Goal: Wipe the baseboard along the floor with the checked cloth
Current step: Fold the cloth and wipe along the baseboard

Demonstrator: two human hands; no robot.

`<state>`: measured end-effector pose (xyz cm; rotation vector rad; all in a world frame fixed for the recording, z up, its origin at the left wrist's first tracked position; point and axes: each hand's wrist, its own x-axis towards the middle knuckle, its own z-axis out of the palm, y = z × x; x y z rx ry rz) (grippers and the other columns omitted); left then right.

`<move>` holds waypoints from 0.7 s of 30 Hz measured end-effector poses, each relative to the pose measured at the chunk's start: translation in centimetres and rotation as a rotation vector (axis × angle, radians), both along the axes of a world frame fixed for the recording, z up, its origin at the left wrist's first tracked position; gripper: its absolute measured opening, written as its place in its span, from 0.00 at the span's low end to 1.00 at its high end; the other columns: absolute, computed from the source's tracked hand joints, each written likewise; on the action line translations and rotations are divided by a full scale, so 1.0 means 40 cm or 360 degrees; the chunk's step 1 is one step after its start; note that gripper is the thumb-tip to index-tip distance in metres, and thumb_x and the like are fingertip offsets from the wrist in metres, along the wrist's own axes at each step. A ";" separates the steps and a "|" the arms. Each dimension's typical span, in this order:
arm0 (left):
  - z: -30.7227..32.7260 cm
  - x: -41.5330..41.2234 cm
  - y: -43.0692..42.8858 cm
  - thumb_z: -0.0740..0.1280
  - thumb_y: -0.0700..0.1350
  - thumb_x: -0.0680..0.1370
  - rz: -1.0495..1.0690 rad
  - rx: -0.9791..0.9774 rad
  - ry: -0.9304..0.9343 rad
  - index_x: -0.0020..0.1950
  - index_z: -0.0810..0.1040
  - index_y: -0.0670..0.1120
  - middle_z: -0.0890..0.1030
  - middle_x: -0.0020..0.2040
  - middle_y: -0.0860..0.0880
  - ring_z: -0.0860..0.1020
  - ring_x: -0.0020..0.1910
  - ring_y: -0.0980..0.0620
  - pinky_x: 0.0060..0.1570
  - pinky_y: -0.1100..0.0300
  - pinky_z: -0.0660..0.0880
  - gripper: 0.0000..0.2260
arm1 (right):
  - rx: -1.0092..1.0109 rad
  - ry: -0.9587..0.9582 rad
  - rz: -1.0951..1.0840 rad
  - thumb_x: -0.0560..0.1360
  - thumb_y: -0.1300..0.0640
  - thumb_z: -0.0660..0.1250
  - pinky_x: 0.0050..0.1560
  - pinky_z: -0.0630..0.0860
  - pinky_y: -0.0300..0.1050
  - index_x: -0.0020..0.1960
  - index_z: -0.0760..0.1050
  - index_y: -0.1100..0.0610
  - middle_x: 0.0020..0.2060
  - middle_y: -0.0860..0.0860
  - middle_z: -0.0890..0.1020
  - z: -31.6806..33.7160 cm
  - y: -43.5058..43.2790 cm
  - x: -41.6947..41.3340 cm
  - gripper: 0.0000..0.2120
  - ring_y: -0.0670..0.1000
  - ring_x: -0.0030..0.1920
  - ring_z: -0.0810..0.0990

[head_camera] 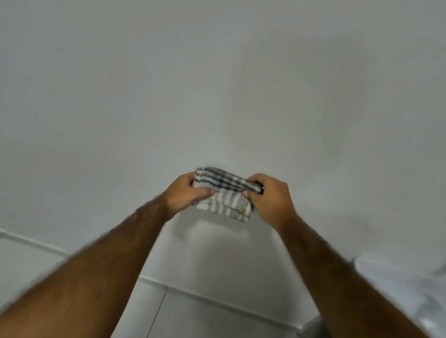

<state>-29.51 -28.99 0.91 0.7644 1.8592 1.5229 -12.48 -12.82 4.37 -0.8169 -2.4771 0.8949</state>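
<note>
The checked cloth point(225, 194), white with dark stripes, is folded into a small wad and held up in front of the plain wall, well above the floor. My left hand point(185, 195) grips its left end with the thumb on top. My right hand point(268, 198) grips its right end. The pale baseboard point(223, 292) runs along the foot of the wall below my arms, from the left edge toward the lower right, partly hidden behind both forearms.
A light tiled floor point(196, 328) lies below the baseboard. A white glossy fixture point(411, 293) juts in at the right edge, with a pale leg or panel point(314, 331) under it reaching the floor. The wall point(228, 71) is bare.
</note>
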 end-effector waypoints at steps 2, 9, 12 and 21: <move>-0.160 -0.012 0.022 0.73 0.39 0.76 0.0062 -0.0020 -0.0070 0.59 0.83 0.44 0.88 0.53 0.42 0.85 0.49 0.47 0.44 0.57 0.81 0.12 | -0.0011 -0.0020 0.0011 0.78 0.68 0.75 0.40 0.73 0.24 0.56 0.87 0.60 0.43 0.51 0.86 -0.165 0.015 -0.026 0.09 0.51 0.43 0.82; -0.729 0.028 0.040 0.71 0.35 0.76 0.0348 0.0054 -0.0572 0.55 0.84 0.38 0.87 0.51 0.38 0.84 0.50 0.41 0.50 0.51 0.83 0.08 | -0.0215 -0.0013 0.0002 0.80 0.67 0.76 0.47 0.76 0.28 0.58 0.86 0.59 0.46 0.50 0.86 -0.732 0.042 -0.054 0.08 0.50 0.47 0.84; -0.966 0.040 0.034 0.71 0.39 0.75 0.0475 0.0144 -0.0765 0.54 0.85 0.43 0.88 0.49 0.42 0.86 0.48 0.45 0.46 0.57 0.83 0.09 | -0.0277 -0.0046 0.0070 0.79 0.66 0.77 0.43 0.71 0.20 0.57 0.86 0.58 0.44 0.47 0.86 -0.966 0.054 -0.064 0.09 0.48 0.46 0.84; -1.642 0.078 0.075 0.72 0.37 0.76 0.1088 0.0445 -0.1223 0.64 0.80 0.38 0.86 0.57 0.38 0.85 0.55 0.39 0.57 0.42 0.81 0.17 | -0.0300 -0.0068 0.0102 0.78 0.65 0.78 0.48 0.74 0.32 0.58 0.87 0.60 0.46 0.49 0.87 -1.637 0.040 -0.141 0.09 0.48 0.47 0.85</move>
